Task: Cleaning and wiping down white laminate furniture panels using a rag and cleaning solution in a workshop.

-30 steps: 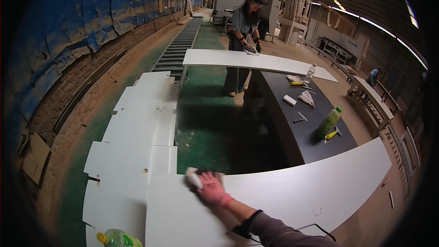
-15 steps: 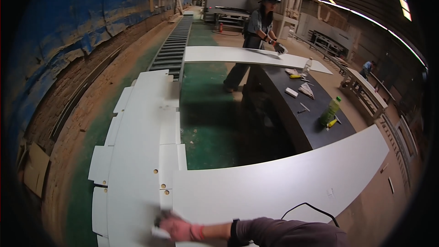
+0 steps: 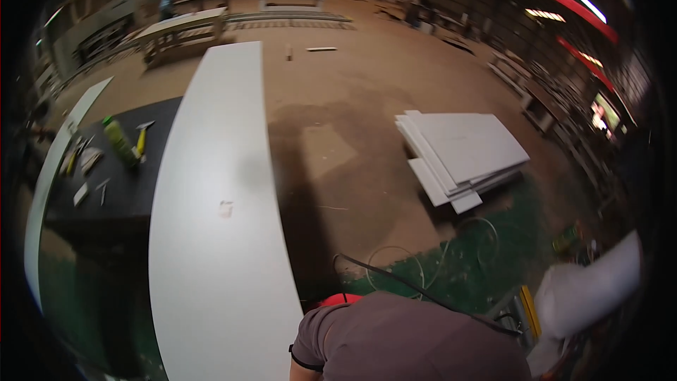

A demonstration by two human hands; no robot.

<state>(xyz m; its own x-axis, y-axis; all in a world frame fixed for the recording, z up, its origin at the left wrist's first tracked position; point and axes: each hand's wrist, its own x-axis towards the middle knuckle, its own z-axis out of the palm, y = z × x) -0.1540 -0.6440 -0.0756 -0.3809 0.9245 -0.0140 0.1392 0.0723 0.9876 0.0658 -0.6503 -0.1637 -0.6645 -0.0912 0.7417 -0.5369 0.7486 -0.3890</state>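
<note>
Neither of my hands shows now; of my right arm there is only the grey-brown sleeve [image 3: 409,339] and a bit of bare forearm [image 3: 305,374] at the lower edge. Beside the sleeve a long white panel [image 3: 218,240] stretches away from me, with a small pale patch [image 3: 225,209] on its face. Its near end runs out of the picture by my forearm. Something red [image 3: 337,300] peeks out behind the sleeve. A dark cable or hose [image 3: 395,275] arches up beside it.
A dark-topped table [image 3: 134,190] at left carries a green bottle [image 3: 121,142], a yellow-handled hammer [image 3: 142,140] and small items. Another white panel [image 3: 53,169] lies beyond. White boards [image 3: 472,144] are stacked on the floor at right, near a large whitish roll [image 3: 592,289].
The view has swung far to the right, bringing the floor stack and roll in. My right hand, gloved and blurred over the white panels before, is out of sight now.
</note>
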